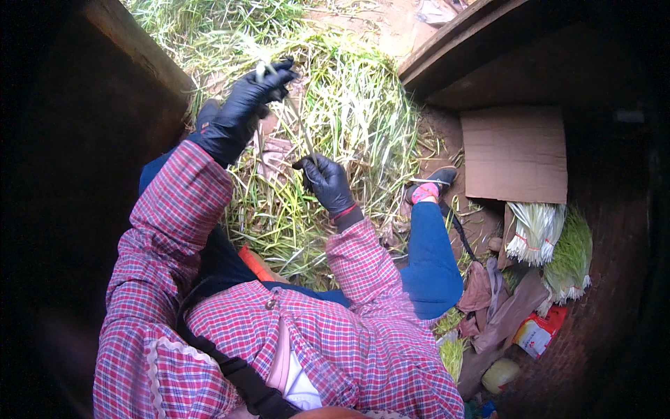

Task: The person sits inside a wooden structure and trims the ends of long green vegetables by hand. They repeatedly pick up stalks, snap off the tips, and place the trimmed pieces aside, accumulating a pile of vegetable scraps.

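Stalk (301,128), pale and slender, slants above strewn green leaves (352,119). The black-gloved left hand (248,101) curls around what seems the stalk's upper end, while the right hand (328,184) pinches the lower end.

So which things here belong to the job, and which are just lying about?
Likely the job:
black-gloved left hand
black-gloved right hand
thin pale stalk between them
loose green leaf heap
tied white-stemmed bundle

Seemingly lying about:
red-and-white plastic packet
crumpled pinkish material
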A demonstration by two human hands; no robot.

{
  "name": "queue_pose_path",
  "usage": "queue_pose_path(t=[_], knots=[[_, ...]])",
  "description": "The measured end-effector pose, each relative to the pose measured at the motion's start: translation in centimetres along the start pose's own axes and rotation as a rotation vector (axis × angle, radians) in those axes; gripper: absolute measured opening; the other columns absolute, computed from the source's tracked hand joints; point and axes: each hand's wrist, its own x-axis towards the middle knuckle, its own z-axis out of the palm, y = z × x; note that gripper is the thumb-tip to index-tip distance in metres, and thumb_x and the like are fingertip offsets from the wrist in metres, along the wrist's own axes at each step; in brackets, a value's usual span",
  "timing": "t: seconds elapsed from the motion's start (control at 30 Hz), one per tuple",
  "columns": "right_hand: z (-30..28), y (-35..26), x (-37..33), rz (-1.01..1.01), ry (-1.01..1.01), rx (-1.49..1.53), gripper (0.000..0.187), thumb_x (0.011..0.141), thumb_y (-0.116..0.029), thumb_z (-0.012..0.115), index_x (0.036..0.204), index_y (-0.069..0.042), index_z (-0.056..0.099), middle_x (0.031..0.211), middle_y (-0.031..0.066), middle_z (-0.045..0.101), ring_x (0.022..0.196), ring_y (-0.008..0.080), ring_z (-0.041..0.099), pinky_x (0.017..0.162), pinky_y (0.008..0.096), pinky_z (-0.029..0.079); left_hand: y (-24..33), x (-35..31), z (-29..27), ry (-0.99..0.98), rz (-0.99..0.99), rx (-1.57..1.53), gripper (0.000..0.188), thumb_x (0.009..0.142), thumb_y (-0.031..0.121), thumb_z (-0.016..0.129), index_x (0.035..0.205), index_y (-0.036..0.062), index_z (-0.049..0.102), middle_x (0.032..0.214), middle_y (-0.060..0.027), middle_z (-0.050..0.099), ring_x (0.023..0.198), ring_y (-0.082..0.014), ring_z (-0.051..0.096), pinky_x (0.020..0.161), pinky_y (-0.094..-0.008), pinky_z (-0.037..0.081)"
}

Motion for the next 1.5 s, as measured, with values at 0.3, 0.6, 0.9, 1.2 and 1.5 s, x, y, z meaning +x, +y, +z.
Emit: queue_pose_path(t=[0.3, 0.6, 0.9, 1.2, 1.5], knots=[[-4.2, 2.4, 1.8, -0.015, -0.002, 0.081, 0.029, 0.081, -0.032, 0.061, 0.087, -0.004, 0.062, 0.083, 0.0087, 0.065, 0.077, 0.0148, 0.060, 0.072, 0.0262, 0.047, 0.8, 2.6, -2.4, -0.072, 0.208, -0.946, 0.025, 0.089, 0.014, 0.047, 0.106, -0.0043, 0.047, 0.071, -0.0021, 0.048, 0.063, -0.0119, 0.047, 0.062, -0.0224, 0.043], [-13.1, 10.3, 11.5, 0.444, 0.241, -0.935, 0.049, 0.073, -0.031, 0.063, 0.115, -0.010, 0.052, 0.106, 0.0136, 0.059, 0.095, 0.0295, 0.057, 0.084, 0.0384, 0.044, 2.3, 1.6, -3.0, 0.085, 0.217, -0.655, 0.036, 0.091, 0.028, 0.043, 0.117, 0.0029, 0.044, 0.072, 0.0025, 0.045, 0.051, -0.0020, 0.036, 0.044, -0.0130, 0.034], [-15.4, 8.8, 1.5, 0.042, 0.366, 0.420, 0.013, 0.082, -0.013, 0.059, 0.091, -0.003, 0.059, 0.068, 0.0001, 0.059, 0.047, 0.0056, 0.051, 0.041, 0.0191, 0.041, 1.3, 0.0, 0.1, -0.186, 0.034, -0.522, 0.033, 0.090, 0.020, 0.045, 0.119, 0.0056, 0.048, 0.075, 0.0016, 0.052, 0.055, -0.0049, 0.042, 0.053, -0.0204, 0.040], [-9.8, 0.0, -0.4, -0.156, 0.205, 0.407, 0.020, 0.079, -0.007, 0.062, 0.096, -0.001, 0.055, 0.074, 0.0044, 0.060, 0.058, 0.0103, 0.057, 0.049, 0.0236, 0.050, -2.0, -0.2, 4.8, -0.155, -0.176, -0.224, 0.024, 0.076, 0.010, 0.063, 0.098, 0.0048, 0.054, 0.078, -0.0020, 0.059, 0.052, -0.0058, 0.048, 0.041, -0.0181, 0.034], [-4.4, -1.2, -0.7, -0.195, 0.220, 0.258, 0.015, 0.081, -0.009, 0.060, 0.092, 0.001, 0.061, 0.074, 0.0019, 0.061, 0.061, 0.0064, 0.055, 0.055, 0.0203, 0.046, -5.6, -1.0, 5.1, -0.182, -0.125, -0.223, 0.014, 0.076, 0.016, 0.064, 0.086, 0.0079, 0.058, 0.065, 0.0024, 0.055, 0.048, -0.0053, 0.046, 0.041, -0.0179, 0.033]])
